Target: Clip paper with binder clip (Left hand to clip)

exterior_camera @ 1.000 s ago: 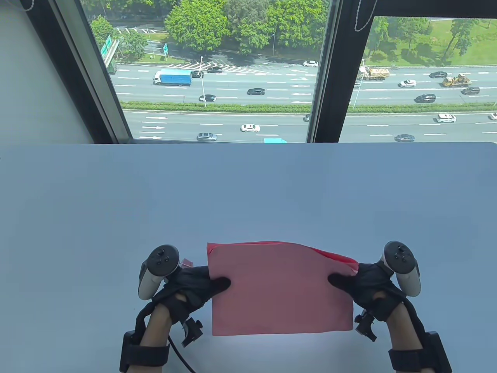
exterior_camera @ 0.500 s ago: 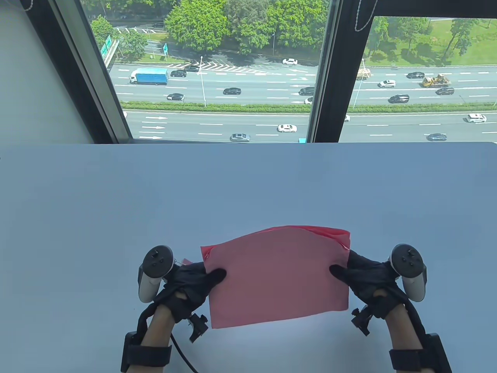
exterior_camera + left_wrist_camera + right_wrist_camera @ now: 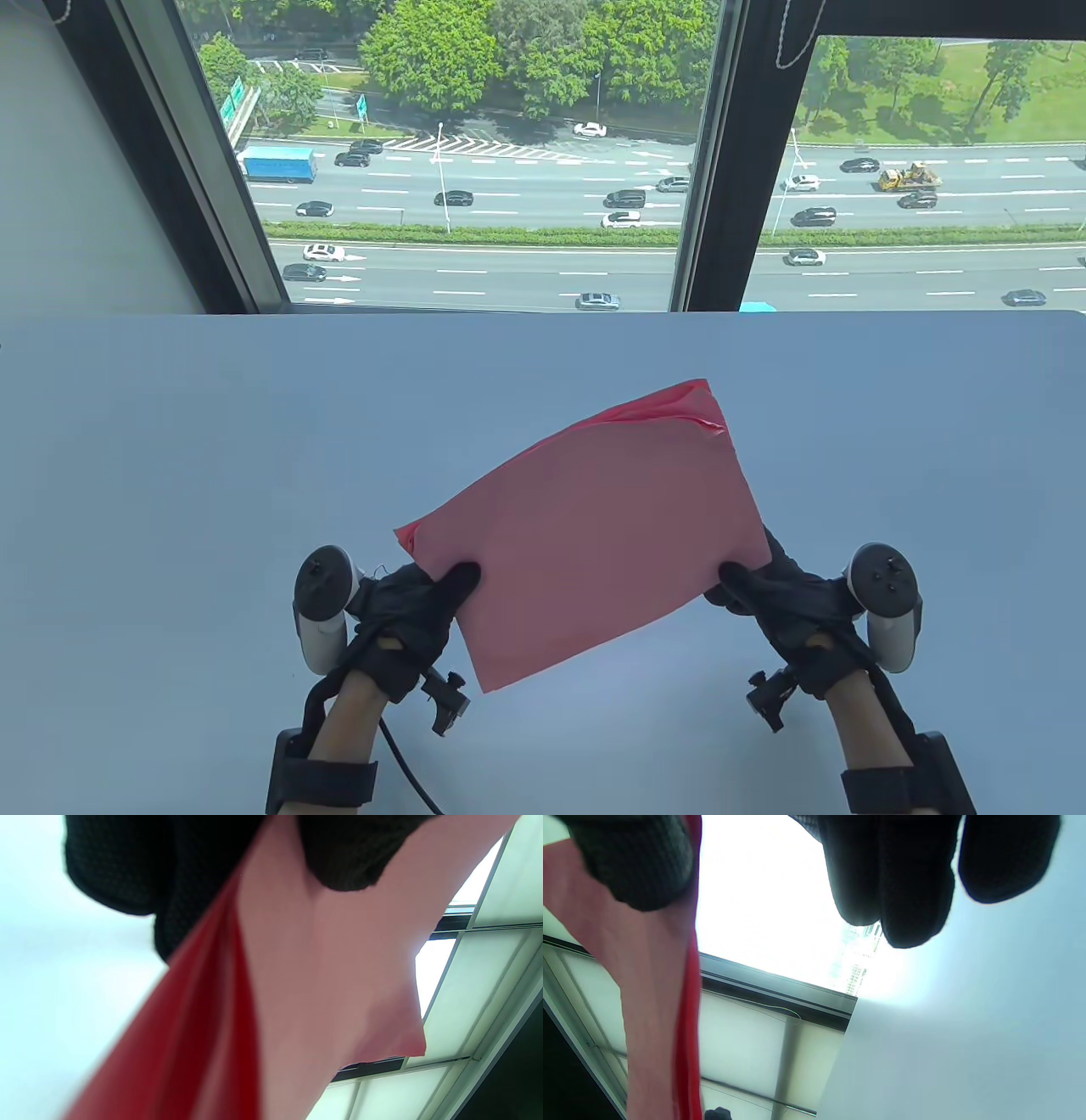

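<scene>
- Step in hand: the sheets are judged to be gathered and squared in the air; no binder clip is to be seen in any view, so the clipping itself is not yet begun.
- Paper (image 3: 585, 535): a pink stack, held clear above the table (image 3: 170, 475) and tilted, its far right corner raised and its near left corner lowest. Several red layers are seen fanned apart at the edge in the left wrist view.
- Left hand (image 3: 416, 615): closed on the stack's left edge, the thumb laid on the upper face and the fingers (image 3: 127, 866) beneath.
- Right hand (image 3: 785, 598): the right edge is pinched between the thumb above and at least one finger; the other fingers (image 3: 891, 878) are seen hanging free of the sheet in the right wrist view.
- Next move, as judged: the stack would have to be carried by the right hand alone, so that the left is freed to take a clip, whose whereabouts cannot be told.
</scene>
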